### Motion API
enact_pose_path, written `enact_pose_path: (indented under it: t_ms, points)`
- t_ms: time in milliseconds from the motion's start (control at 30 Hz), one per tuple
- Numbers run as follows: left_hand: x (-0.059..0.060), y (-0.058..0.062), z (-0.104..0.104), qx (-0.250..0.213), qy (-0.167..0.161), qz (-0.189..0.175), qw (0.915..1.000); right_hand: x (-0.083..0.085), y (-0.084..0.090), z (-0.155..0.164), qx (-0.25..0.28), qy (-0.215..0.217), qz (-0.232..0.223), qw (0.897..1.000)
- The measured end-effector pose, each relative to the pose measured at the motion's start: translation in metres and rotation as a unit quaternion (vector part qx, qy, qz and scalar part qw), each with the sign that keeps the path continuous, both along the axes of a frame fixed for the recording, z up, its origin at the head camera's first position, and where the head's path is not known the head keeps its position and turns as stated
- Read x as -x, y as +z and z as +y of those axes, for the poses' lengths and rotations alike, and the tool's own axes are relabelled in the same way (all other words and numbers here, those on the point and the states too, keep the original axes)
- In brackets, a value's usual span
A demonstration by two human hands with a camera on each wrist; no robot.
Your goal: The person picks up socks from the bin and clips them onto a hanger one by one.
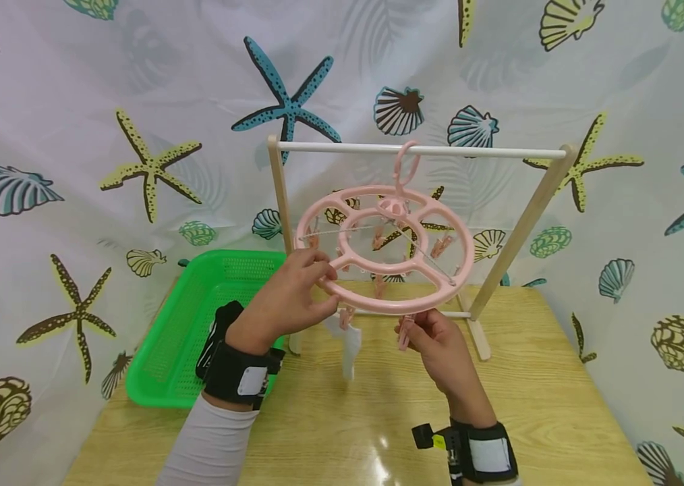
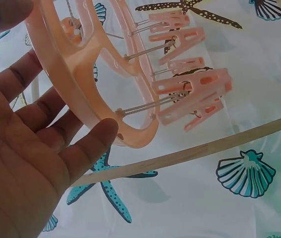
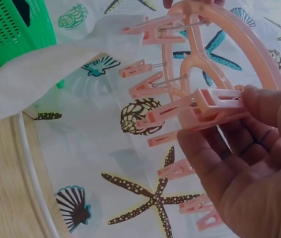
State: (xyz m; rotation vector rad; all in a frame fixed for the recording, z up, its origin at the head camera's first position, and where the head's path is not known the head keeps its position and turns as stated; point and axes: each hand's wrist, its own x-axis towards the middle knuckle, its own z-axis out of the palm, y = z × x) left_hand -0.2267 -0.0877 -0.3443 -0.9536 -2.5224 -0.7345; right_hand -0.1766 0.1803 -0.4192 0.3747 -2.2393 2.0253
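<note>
A round pink clip hanger [image 1: 386, 251] is hung by its hook from the top rail of a small wooden rack [image 1: 536, 202] that stands on the bench [image 1: 536, 405], and its ring is steadied by the left hand [image 1: 290, 297], whose fingers [image 2: 88, 146] are curled around the rim at about nine o'clock of the ring. At about six o'clock of the ring, one hanging pink clip [image 3: 215, 106] is pinched between thumb and fingertips of the right hand [image 1: 439, 347]; whether the clip's mouth is pressed open cannot be told from the pictures. A white cloth [image 1: 349, 345] is already held by a neighbouring clip at about seven o'clock and is seen dangling below the ring, just beside the right hand and above the bench. The step in hand is judged to be the working of a clip on the near rim, with the ring kept from swinging or turning. The next move is judged to call for a firm squeeze on the clip's tail ends, a steady ring, and care that the thin cords on which the clips are strung are not tangled. A green mesh basket [image 1: 154, 378] is set on the bench at about nine o'clock of the rack; one dark item [image 1: 220, 324] is seen inside it, partly hidden by the left wrist, and what it is cannot be made out.
</note>
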Motion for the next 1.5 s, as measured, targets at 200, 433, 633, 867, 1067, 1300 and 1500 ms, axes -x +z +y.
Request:
enact_pose_path:
  t_ms: [200, 433, 633, 867, 1067, 1300, 1500]
  points:
    - [0.001, -0.003, 0.001, 0.007, 0.014, -0.003, 0.9999, 0.001, -0.001, 0.001, 0.005, -0.018, -0.019, 1.000]
    - [0.002, -0.006, 0.001, 0.005, 0.012, -0.002, 0.9999, 0.001, 0.000, 0.001, 0.005, -0.016, -0.021, 1.000]
    - [0.001, -0.009, 0.001, 0.008, 0.013, -0.008, 0.9998, 0.002, 0.000, 0.001, 0.006, -0.015, -0.026, 1.000]
    - [0.003, -0.012, -0.003, -0.014, 0.005, 0.004, 0.9999, 0.002, -0.001, 0.002, 0.007, -0.020, -0.031, 0.999]
    - [0.009, -0.016, -0.012, -0.113, 0.036, 0.032, 0.9924, 0.001, 0.000, 0.004, 0.007, -0.023, -0.034, 0.999]
    - [0.028, -0.024, -0.030, -0.200, 0.125, 0.037, 0.9711, 0.001, 0.002, 0.003, -0.001, -0.024, -0.028, 0.999]
    - [0.049, -0.049, -0.053, -0.157, 0.212, -0.029, 0.9642, 0.000, 0.001, 0.004, -0.012, -0.026, -0.018, 0.999]
